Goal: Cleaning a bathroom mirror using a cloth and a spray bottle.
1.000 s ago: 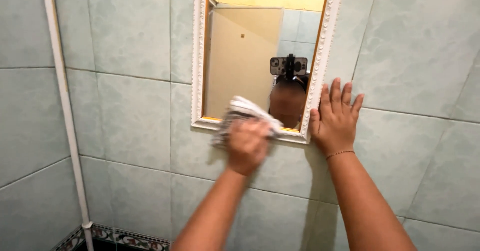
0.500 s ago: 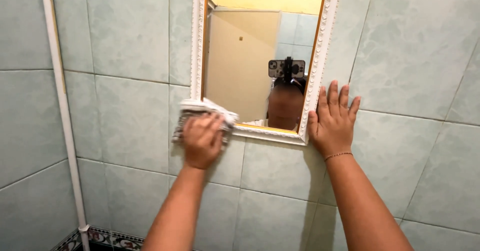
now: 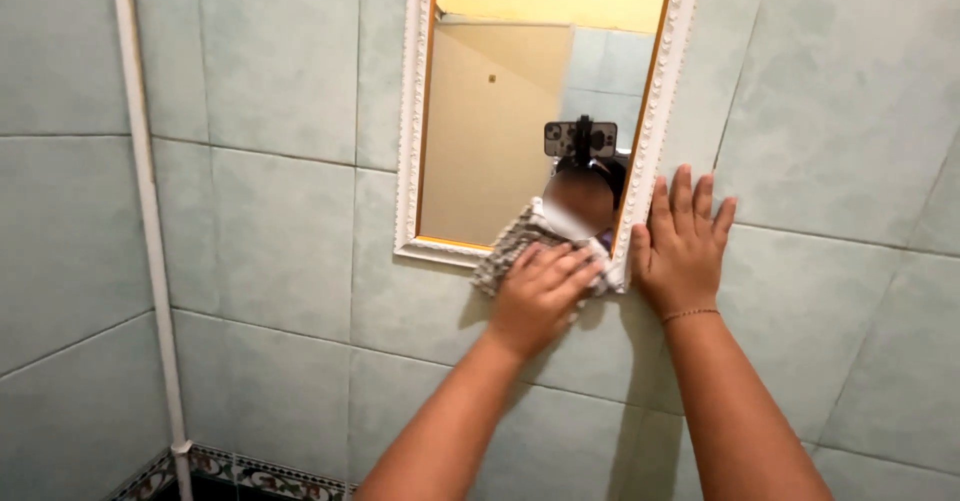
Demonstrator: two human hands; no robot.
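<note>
A mirror in an ornate white frame (image 3: 411,141) with a gold inner edge hangs on the pale green tiled wall. My left hand (image 3: 540,296) presses a patterned grey-white cloth (image 3: 510,244) against the frame's lower right part. My right hand (image 3: 685,246) lies flat and spread on the wall, touching the frame's right side near the bottom corner. A thin bracelet circles that wrist. The glass reflects a person with a phone camera mounted on the head, and a beige door.
A white pipe (image 3: 150,231) runs down the wall at the left. A patterned border tile strip (image 3: 250,476) shows at the bottom left. Green tiles (image 3: 840,141) cover the wall all around.
My left hand swept the cloth along the frame's bottom edge, to the left corner and then back to the right corner. My right hand stayed flat on the wall.
</note>
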